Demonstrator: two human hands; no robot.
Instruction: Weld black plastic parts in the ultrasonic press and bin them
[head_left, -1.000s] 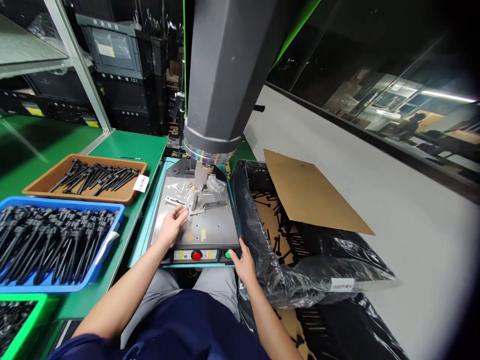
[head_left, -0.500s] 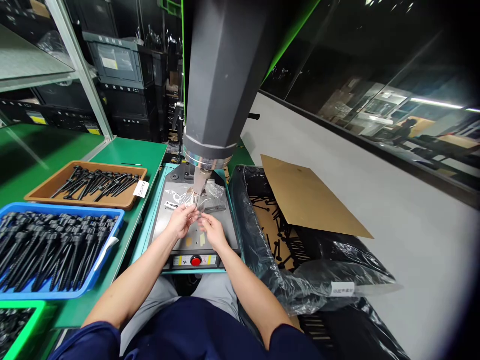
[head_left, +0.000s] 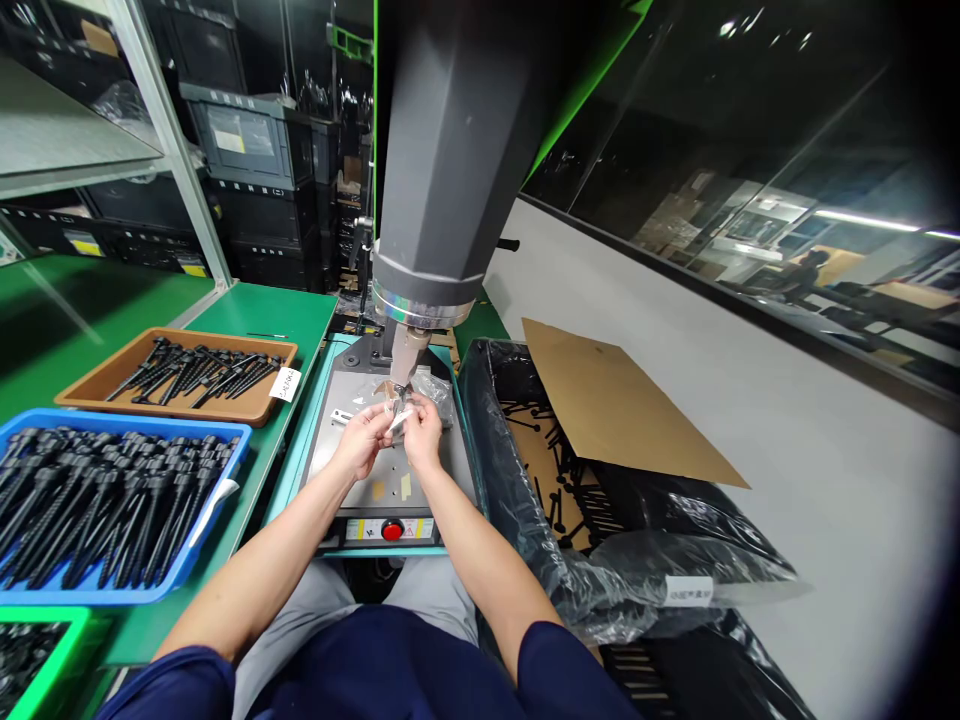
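Both my hands meet on the grey metal base plate [head_left: 435, 470] of a press machine, just below its metal horn [head_left: 407, 352]. My left hand [head_left: 365, 436] and my right hand [head_left: 422, 433] have their fingers pinched together on a small piece at the fixture [head_left: 397, 412], which is partly covered by clear plastic film [head_left: 433, 387]. What exactly the fingers grip is too small to make out. The machine's big dark column [head_left: 457, 150] rises right above the hands. A red button [head_left: 392, 529] sits on the front panel near my wrists.
To the left, a green bench [head_left: 255, 305] carries a brown tray [head_left: 184, 372] and a blue bin [head_left: 112, 500] of long black parts, with a green bin [head_left: 30, 655] at the corner. To the right stands a box lined with black plastic [head_left: 570, 500], holding black parts, under a cardboard sheet [head_left: 615, 400].
My right hand left the green button at the panel's right corner and came up to the fixture. Both hands moved forward under the horn and closed on the small piece.
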